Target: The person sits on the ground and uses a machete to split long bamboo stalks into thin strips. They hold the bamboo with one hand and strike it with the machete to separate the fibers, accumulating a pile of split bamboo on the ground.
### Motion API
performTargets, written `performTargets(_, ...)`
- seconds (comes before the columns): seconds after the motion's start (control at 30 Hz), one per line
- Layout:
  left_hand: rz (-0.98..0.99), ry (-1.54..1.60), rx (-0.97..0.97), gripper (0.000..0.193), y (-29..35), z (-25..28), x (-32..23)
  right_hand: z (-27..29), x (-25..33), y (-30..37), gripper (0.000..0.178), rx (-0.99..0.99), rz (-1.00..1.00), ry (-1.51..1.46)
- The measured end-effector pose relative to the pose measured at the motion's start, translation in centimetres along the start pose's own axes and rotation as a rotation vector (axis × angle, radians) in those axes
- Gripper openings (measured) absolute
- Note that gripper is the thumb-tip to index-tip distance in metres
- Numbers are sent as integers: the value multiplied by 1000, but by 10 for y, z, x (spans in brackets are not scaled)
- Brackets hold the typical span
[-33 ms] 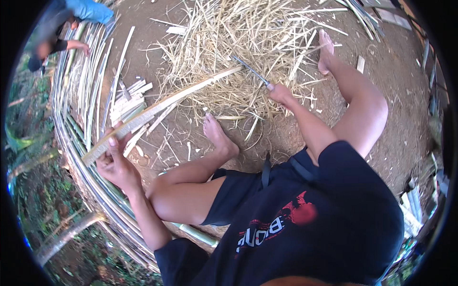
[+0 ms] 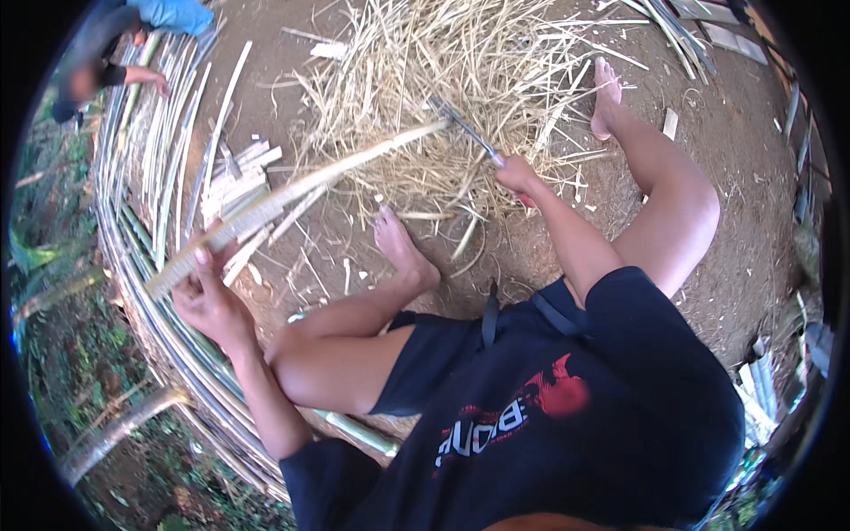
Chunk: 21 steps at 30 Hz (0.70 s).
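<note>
Barely moved, a long strip [image 2: 266, 210] is gripped by the left hand [image 2: 212, 305], a knife [image 2: 474, 137] (toward eleven o'clock) by the right hand [image 2: 518, 175].

Dark shirt [image 2: 651, 425], front: large white block capitals [image 2: 485, 434] run slanted between neck edge and lower hem, last letters only partly legible. Finer red print [image 2: 474, 414] along the capitals: too small to read.

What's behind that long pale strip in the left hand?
Behind the strip, pale cut pieces and a shavings heap show past its edges; what it directly covers cannot be seen.
</note>
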<state>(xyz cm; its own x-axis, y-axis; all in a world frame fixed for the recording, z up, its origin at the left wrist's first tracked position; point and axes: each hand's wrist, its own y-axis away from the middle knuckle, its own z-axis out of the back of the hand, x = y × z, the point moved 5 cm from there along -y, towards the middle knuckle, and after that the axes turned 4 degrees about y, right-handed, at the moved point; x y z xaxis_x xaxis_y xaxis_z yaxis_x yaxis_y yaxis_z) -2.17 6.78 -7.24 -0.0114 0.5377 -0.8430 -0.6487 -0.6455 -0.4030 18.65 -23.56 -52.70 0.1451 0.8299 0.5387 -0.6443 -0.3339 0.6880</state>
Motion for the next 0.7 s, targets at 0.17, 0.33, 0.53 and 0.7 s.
performTargets(0.17,-86,67,233,25,6,15,-1,-15,30,27,17,47,-7,-317)
performTargets(0.33,-254,132,822,14,52,-39,-67,-8,21,39,18,50,6,-283)
performTargets(0.53,-386,64,1127,23,94,-61,-86,-3,-1,43,16,13,12,-148)
performTargets(0.7,-454,21,1147,27,103,-55,-86,-5,2,72,12,-4,-8,-127)
